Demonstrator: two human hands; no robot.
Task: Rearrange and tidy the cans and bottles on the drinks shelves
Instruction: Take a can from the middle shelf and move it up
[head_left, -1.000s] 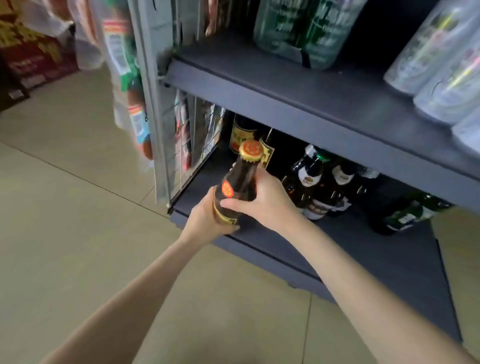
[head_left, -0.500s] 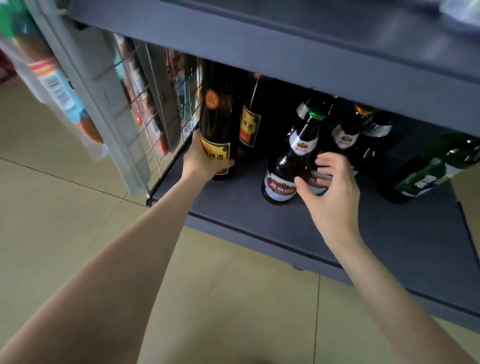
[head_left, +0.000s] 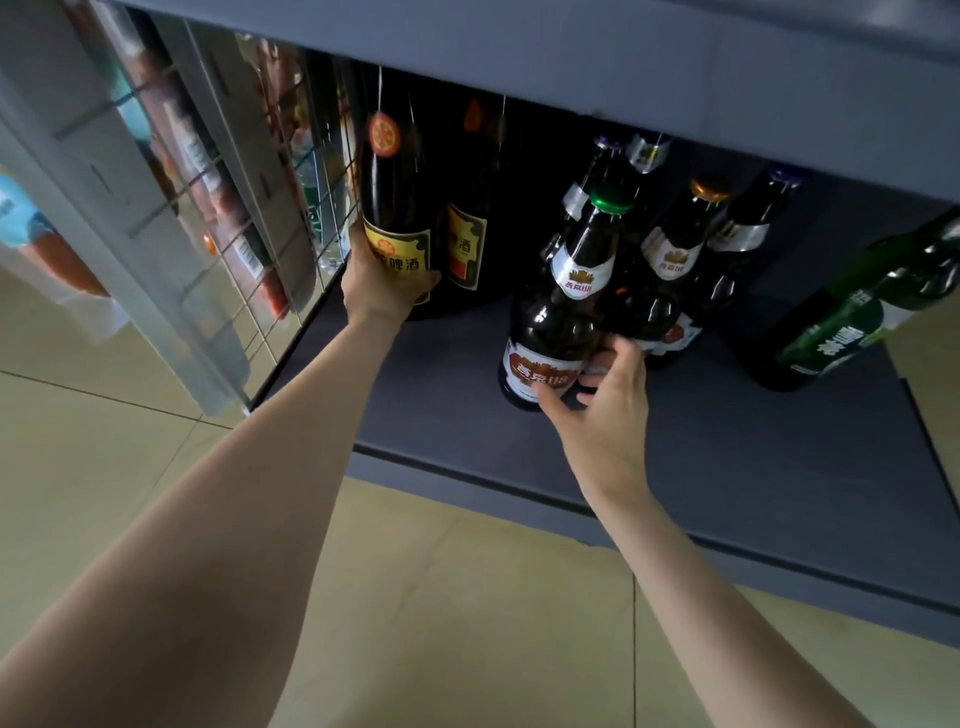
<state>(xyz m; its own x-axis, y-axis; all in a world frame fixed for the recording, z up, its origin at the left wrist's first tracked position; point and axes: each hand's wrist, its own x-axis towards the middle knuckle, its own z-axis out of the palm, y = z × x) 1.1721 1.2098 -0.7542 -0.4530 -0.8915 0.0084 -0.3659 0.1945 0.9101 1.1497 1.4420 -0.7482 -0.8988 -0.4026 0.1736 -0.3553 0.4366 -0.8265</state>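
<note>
The left hand (head_left: 382, 283) is wrapped around the lower body of a tall dark bottle with a yellow label (head_left: 393, 223), which stands upright on the bottom shelf (head_left: 727, 467), with the wire side panel (head_left: 291, 218) just to the hand's left. Just to the right of that hand, touching or nearly touching the held bottle, stands a matching yellow-label bottle (head_left: 465, 228), so this pair already reads as a tidy row at the left end.

The right hand (head_left: 605, 400) reaches at the base of a brown bottle with a green cap (head_left: 558, 317). Its thumb lies against the front of the red-and-white label and its fingers curl toward the far side. They seem to be closing on the bottle, but the glass hides the fingertips, so I cannot tell whether the grip is made.

Beyond this hand, more brown bottles (head_left: 670, 270) crowd in a loose cluster, caps at differing heights and labels facing different ways. Well to the hand's right, a green bottle (head_left: 852, 317) stands apart from the rest.

As a judgement, the work is partly along: the left end is settled, while the brown cluster and the lone green bottle are yet to be lined up and faced forward.
</note>
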